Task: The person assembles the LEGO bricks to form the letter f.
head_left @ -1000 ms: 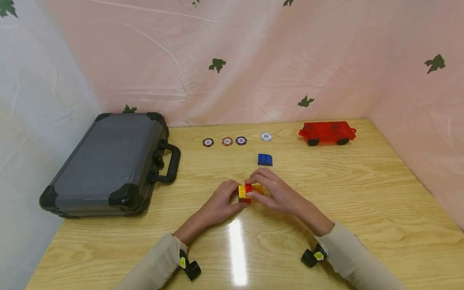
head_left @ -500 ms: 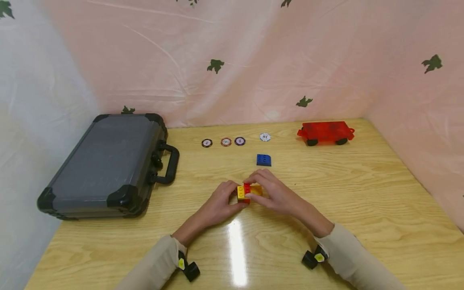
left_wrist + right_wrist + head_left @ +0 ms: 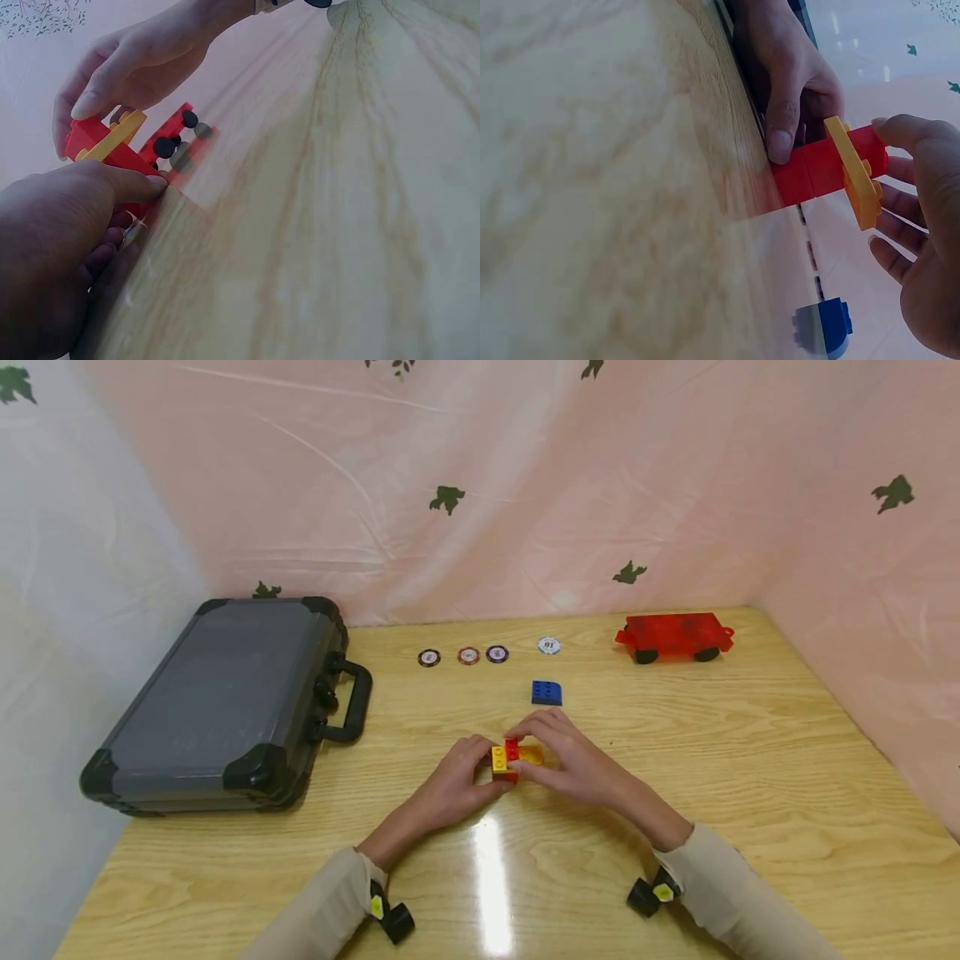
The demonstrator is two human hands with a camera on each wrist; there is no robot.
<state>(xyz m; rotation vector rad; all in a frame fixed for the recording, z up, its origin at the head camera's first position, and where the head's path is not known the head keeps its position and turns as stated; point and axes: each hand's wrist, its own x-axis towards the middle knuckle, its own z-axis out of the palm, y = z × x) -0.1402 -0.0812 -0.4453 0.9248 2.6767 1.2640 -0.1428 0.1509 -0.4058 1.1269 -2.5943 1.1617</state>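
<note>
Between my hands stands a small stack of toy building bricks. Red bricks (image 3: 806, 176) form its base, a longer yellow brick (image 3: 855, 176) lies across them and juts out to the right, and a red brick (image 3: 512, 750) sits on top. My left hand (image 3: 457, 781) grips the base from the left, its thumb low on the near side by the table. My right hand (image 3: 573, 760) pinches the top red brick between thumb and fingers. Behind the right hand, a blue brick (image 3: 547, 692) with one rounded corner lies on the table.
A grey hard case (image 3: 217, 693) with a black handle (image 3: 357, 702) lies at the left. Several poker chips, among them a white chip (image 3: 549, 646) and a purple chip (image 3: 497, 654), are along the back. A red toy wagon (image 3: 673, 637) with black wheels stands back right.
</note>
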